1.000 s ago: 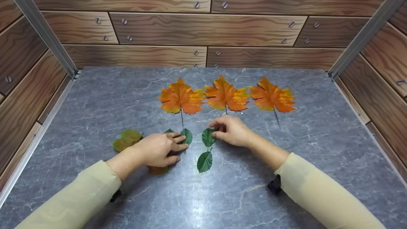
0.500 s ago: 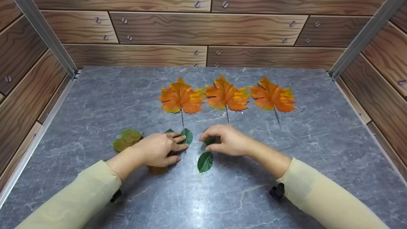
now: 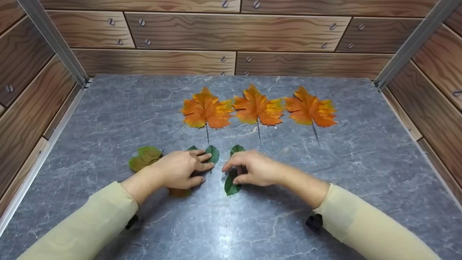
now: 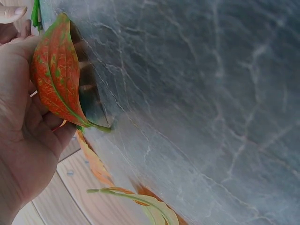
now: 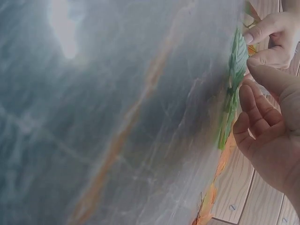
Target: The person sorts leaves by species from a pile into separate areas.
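My left hand (image 3: 182, 168) lies palm down, its spread fingers on a green leaf (image 3: 213, 153); a second green leaf (image 3: 192, 148) peeks out beyond the knuckles. Under its palm, in the left wrist view, is a reddish-orange leaf (image 4: 56, 70) with green veins. My right hand (image 3: 258, 168) is over the lower of two toothed green leaves (image 3: 231, 187), thumb and forefinger apart at its upper part, which they partly hide. Just beyond that hand lies the upper green leaf (image 3: 237, 148). The right wrist view shows its fingertips close beside the green leaves (image 5: 238, 56).
Three orange maple leaves, left (image 3: 205, 108), middle (image 3: 257, 108) and right (image 3: 310, 108), lie in a row farther back, stems toward me. Olive-green leaves (image 3: 144, 159) lie left of my left hand. Wood-patterned walls (image 3: 231, 32) enclose the grey marbled table (image 3: 343, 162).
My right hand has moved from the upper green leaf toward me, down to the lower one, uncovering the upper leaf's tip. The left hand has stayed in place.
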### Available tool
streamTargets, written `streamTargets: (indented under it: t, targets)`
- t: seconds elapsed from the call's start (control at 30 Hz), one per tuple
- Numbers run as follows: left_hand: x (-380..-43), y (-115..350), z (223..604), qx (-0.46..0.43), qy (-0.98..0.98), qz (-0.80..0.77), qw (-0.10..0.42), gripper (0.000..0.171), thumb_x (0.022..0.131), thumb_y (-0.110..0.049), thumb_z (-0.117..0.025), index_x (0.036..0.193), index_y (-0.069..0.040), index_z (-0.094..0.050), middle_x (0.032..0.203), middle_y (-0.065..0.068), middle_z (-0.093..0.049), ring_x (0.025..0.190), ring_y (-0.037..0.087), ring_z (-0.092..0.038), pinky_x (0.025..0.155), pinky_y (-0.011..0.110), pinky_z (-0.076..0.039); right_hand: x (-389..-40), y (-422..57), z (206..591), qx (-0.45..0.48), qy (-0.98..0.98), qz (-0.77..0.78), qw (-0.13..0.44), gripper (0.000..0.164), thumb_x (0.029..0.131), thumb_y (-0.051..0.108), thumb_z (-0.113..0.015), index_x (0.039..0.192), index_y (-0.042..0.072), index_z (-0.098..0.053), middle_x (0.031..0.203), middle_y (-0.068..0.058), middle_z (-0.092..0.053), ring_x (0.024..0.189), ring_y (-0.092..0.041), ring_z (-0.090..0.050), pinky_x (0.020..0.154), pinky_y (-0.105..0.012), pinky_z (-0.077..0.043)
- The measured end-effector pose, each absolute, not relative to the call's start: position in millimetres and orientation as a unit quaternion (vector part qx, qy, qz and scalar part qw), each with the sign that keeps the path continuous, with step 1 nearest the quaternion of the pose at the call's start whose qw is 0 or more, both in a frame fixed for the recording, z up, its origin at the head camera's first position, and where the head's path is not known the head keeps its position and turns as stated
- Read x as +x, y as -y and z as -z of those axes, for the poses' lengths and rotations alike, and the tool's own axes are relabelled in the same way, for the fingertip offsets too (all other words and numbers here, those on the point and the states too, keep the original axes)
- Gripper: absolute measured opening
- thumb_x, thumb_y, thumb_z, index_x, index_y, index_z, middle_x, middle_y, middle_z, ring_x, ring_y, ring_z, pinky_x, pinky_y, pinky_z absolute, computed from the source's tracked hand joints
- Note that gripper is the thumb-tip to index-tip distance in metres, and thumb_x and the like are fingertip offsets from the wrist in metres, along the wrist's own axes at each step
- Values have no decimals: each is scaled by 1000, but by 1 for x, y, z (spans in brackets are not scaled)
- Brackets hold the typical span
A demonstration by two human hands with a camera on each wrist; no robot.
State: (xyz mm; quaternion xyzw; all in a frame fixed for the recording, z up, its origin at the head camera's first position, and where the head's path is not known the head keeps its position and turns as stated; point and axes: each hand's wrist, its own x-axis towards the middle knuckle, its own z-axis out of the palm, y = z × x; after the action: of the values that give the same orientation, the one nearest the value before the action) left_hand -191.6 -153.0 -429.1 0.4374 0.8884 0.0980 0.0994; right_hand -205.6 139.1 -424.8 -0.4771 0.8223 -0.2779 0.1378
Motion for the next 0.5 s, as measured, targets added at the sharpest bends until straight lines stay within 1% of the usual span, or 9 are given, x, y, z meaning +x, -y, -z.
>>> streamTargets:
  t: [0.17, 0.4, 0.5]
  targets:
    - [-192, 153, 428, 434, -889, -97, 108, 50, 105, -33, -66, 152, -14, -61, 159, 18, -48, 148, 40, -45, 110, 58, -48, -205, -138, 428, -485, -823, 261, 141, 38, 91, 12, -85, 128, 11, -75, 120, -4, -72, 83, -14, -64, 79, -31, -54]
    - [-192, 153, 428, 433, -889, -93, 114, 51, 106, -34, -65, 153, -15, -59, 160, 17, -47, 149, 40, -43, 111, 58, -47, -204, -137, 432, -488, -826, 243, 144, 41, 91, 12, -85, 130, 11, -74, 127, -5, -70, 97, -20, -64, 89, -36, -54]
    - [-192, 153, 428, 433, -889, -90, 116, 51, 106, -34, -64, 153, -15, -59, 161, 16, -46, 149, 40, -43, 111, 58, -47, -204, -137, 432, -487, -826, 243, 147, 41, 91, 12, -85, 130, 11, -74, 126, -5, -70, 94, -19, -65, 87, -34, -54]
